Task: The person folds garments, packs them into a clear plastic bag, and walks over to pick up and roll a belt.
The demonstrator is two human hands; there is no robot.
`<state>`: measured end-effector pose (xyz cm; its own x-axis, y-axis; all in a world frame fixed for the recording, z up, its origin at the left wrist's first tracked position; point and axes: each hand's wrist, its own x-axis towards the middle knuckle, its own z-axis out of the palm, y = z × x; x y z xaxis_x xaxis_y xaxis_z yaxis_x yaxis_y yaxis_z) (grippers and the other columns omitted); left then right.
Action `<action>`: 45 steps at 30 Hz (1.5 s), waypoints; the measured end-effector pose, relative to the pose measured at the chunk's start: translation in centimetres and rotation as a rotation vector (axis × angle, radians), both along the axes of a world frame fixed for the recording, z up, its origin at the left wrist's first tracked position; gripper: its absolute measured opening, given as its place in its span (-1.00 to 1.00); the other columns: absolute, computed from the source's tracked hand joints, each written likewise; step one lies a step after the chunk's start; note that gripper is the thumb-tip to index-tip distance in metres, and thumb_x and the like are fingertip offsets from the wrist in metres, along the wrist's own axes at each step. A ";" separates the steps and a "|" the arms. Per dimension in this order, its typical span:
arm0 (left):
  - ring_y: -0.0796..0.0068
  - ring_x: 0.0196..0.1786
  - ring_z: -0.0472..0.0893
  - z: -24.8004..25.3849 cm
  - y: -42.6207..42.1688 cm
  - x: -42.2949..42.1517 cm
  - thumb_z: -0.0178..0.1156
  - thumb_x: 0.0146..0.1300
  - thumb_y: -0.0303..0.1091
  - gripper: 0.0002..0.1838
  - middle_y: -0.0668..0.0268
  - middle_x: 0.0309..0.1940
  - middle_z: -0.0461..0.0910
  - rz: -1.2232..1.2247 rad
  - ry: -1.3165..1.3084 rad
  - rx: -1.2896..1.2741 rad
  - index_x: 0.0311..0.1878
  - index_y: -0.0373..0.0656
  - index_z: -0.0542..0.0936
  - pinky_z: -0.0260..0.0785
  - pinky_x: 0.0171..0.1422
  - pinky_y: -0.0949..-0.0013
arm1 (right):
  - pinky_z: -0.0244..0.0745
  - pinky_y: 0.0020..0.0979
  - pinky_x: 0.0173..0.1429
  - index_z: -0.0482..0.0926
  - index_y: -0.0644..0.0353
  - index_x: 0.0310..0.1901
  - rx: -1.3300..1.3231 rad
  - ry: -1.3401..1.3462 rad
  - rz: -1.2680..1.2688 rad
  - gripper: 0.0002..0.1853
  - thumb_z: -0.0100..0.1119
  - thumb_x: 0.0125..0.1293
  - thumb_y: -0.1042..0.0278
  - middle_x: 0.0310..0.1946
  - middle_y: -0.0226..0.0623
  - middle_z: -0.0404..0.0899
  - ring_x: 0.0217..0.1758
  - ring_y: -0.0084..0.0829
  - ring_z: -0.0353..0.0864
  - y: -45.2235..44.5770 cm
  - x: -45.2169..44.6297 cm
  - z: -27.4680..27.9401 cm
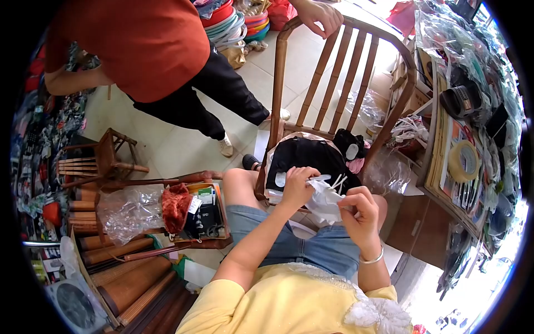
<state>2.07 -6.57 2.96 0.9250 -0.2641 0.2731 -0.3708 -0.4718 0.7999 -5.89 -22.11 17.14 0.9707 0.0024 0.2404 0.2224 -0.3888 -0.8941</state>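
Note:
Over my lap hangs a crumpled white piece of thin material (325, 202), with thin white strips standing out at its upper right. I cannot tell if it is cloth, paper or plastic. My left hand (298, 186) is closed on its upper left edge. At its right edge my right hand (360, 214), with a bracelet at the wrist, is closed, thumb and forefinger pinched on the material. Just beyond my hands, black cloth (303, 156) lies on the seat of a wooden chair (278, 89), beside a small dark bundle (351, 146).
A person in a red shirt (156, 50) stands ahead, one hand (321, 18) on the chair back. To the left, another chair holds clear plastic (130, 211) and a box (221, 214) with a red-brown cloth. On the right, a tape roll (464, 160) lies on stacked boards.

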 end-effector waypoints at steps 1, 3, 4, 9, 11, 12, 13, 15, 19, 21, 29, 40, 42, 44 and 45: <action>0.26 -0.20 0.55 -0.3 0.6 0.2 0.22 -0.15 -0.51 -0.70 0.31 -0.42 0.56 0.003 0.080 -0.018 -0.24 -0.07 0.57 0.24 0.12 0.19 | 0.29 -0.57 -0.47 0.56 0.22 -0.36 0.003 -0.004 0.003 -0.71 0.08 -0.12 0.81 -0.33 -0.34 0.42 -0.48 -0.57 0.39 -0.3 0.1 0.1; 0.25 -0.29 0.60 0.0 1.8 0.5 0.18 -0.13 -0.61 -0.69 0.23 -0.41 0.60 0.073 0.164 -0.159 -0.22 -0.15 0.59 0.41 -0.12 0.30 | 0.29 -0.58 -0.47 0.56 0.22 -0.36 -0.160 -0.145 -0.101 -0.70 0.06 -0.14 0.82 -0.34 -0.32 0.41 -0.48 -0.53 0.41 -1.1 0.5 0.1; 0.27 -0.27 0.62 0.1 2.8 0.3 0.14 -0.11 -0.64 -0.67 0.21 -0.38 0.62 0.098 0.232 -0.183 -0.19 -0.16 0.59 0.42 -0.12 0.34 | 0.34 -0.50 -0.44 0.55 0.22 -0.34 -0.186 -0.119 -0.144 -0.69 0.05 -0.16 0.79 -0.33 -0.27 0.42 -0.45 -0.41 0.45 -1.6 0.5 -0.3; 0.28 -0.12 0.63 2.0 7.4 0.1 -0.06 -0.01 -0.72 -0.57 0.16 -0.24 0.64 0.132 0.253 -0.193 -0.06 -0.17 0.56 0.41 0.01 0.40 | 0.42 -0.33 -0.22 0.52 0.24 -0.30 -0.452 -0.154 -0.287 -0.66 -0.02 -0.18 0.76 -0.34 -0.17 0.42 -0.31 -0.19 0.48 -4.2 1.0 -4.6; 0.23 -0.06 0.62 2.8 8.2 -0.5 -0.13 -0.01 -0.75 -0.50 0.13 -0.20 0.63 0.191 0.182 -0.176 0.01 -0.15 0.51 0.39 0.06 0.38 | 0.41 -0.34 -0.21 0.52 0.24 -0.30 -0.586 -0.141 -0.355 -0.66 -0.01 -0.19 0.76 -0.35 -0.18 0.41 -0.31 -0.19 0.47 -4.8 0.7 -5.9; 0.16 0.00 0.59 3.2 8.6 -0.9 -0.15 -0.01 -0.76 -0.47 0.08 -0.16 0.61 0.191 0.244 -0.162 0.05 -0.14 0.48 0.37 0.09 0.34 | 0.41 -0.34 -0.21 0.52 0.24 -0.30 -0.588 -0.132 -0.353 -0.66 -0.01 -0.19 0.76 -0.35 -0.18 0.41 -0.31 -0.19 0.47 -4.9 0.5 -6.6; 0.16 0.00 0.59 3.6 9.0 -1.1 -0.15 -0.01 -0.76 -0.47 0.08 -0.16 0.61 0.191 0.248 -0.161 0.05 -0.14 0.48 0.37 0.09 0.34 | 0.41 -0.36 -0.22 0.51 0.24 -0.31 -0.606 -0.115 -0.383 -0.66 -0.02 -0.19 0.77 -0.34 -0.19 0.41 -0.31 -0.21 0.47 -5.1 0.4 -7.2; 0.14 0.05 0.57 4.4 9.9 -1.4 -0.15 -0.01 -0.75 -0.46 0.05 -0.12 0.60 0.156 0.259 -0.081 0.06 -0.14 0.48 0.37 0.10 0.32 | 0.40 -0.39 -0.23 0.50 0.25 -0.32 -0.625 -0.092 -0.412 -0.67 -0.03 -0.19 0.77 -0.33 -0.20 0.41 -0.31 -0.23 0.47 -5.3 0.2 -7.7; 0.17 -0.10 0.59 6.1 11.5 -1.9 -0.02 -0.08 -0.75 -0.53 0.12 -0.19 0.59 0.159 0.150 -0.017 -0.04 -0.20 0.53 0.40 0.05 0.33 | 0.32 -0.56 -0.32 0.45 0.27 -0.36 -0.331 0.163 -0.395 -0.74 -0.03 -0.13 0.79 -0.46 -0.37 0.39 -0.39 -0.52 0.44 -6.0 -0.4 -8.3; 0.27 -0.24 0.56 6.5 11.9 -1.8 0.03 -0.13 -0.75 -0.62 0.19 -0.29 0.55 0.222 0.187 -0.057 -0.18 -0.24 0.55 0.41 -0.07 0.40 | 0.28 -0.62 -0.35 0.43 0.28 -0.38 -0.223 0.249 -0.359 -0.77 -0.02 -0.10 0.79 -0.50 -0.44 0.38 -0.41 -0.63 0.42 -6.6 -0.6 -8.5; 0.75 -0.50 0.43 5.3 13.5 1.0 0.24 0.01 -0.65 -0.85 0.48 -0.49 0.46 0.029 0.768 -0.272 -0.39 -0.19 0.52 0.32 -0.47 0.62 | 0.32 -0.67 -0.40 0.50 0.27 -0.33 0.251 0.535 -0.185 -0.84 0.06 0.01 0.68 -0.52 -0.47 0.49 -0.50 -0.70 0.43 -7.7 1.4 -9.0; 0.70 -0.34 0.48 4.1 10.9 8.5 0.16 0.05 -0.70 -0.83 0.43 -0.35 0.54 0.218 0.214 -0.533 -0.33 -0.20 0.55 0.35 -0.19 0.61 | 0.40 -0.67 -0.24 0.50 0.25 -0.34 0.533 0.146 -0.240 -0.87 0.09 0.13 0.72 -0.37 -0.46 0.50 -0.32 -0.70 0.47 -8.1 8.4 -9.3; 0.66 -0.38 0.49 3.3 10.8 7.6 0.15 0.03 -0.70 -0.80 0.42 -0.37 0.52 0.336 0.116 -0.398 -0.27 -0.24 0.59 0.36 -0.22 0.59 | 0.33 -0.69 -0.20 0.49 0.23 -0.38 0.478 0.092 -0.237 -0.88 0.11 0.16 0.70 -0.34 -0.50 0.46 -0.30 -0.72 0.42 -7.9 8.2 -10.7; 0.63 -0.38 0.49 0.6 11.2 6.2 0.15 0.01 -0.71 -0.80 0.39 -0.37 0.52 0.332 0.087 -0.322 -0.29 -0.25 0.60 0.36 -0.23 0.57 | 0.31 -0.67 -0.20 0.49 0.22 -0.38 0.415 0.103 -0.262 -0.88 0.11 0.15 0.70 -0.37 -0.52 0.44 -0.31 -0.72 0.40 -7.2 7.6 -13.8; 0.61 -0.38 0.49 -1.2 11.5 5.4 0.15 -0.01 -0.71 -0.80 0.36 -0.37 0.51 0.326 0.058 -0.248 -0.31 -0.25 0.61 0.36 -0.24 0.56 | 0.31 -0.67 -0.21 0.49 0.22 -0.40 0.386 0.110 -0.265 -0.89 0.12 0.14 0.69 -0.38 -0.54 0.43 -0.32 -0.72 0.39 -6.9 7.2 -15.6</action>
<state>7.45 4.91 1.80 0.9652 0.1124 0.2361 -0.1844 -0.3476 0.9193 1.32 -29.04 1.51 0.9455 -0.3178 0.0706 0.0561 -0.0546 -0.9969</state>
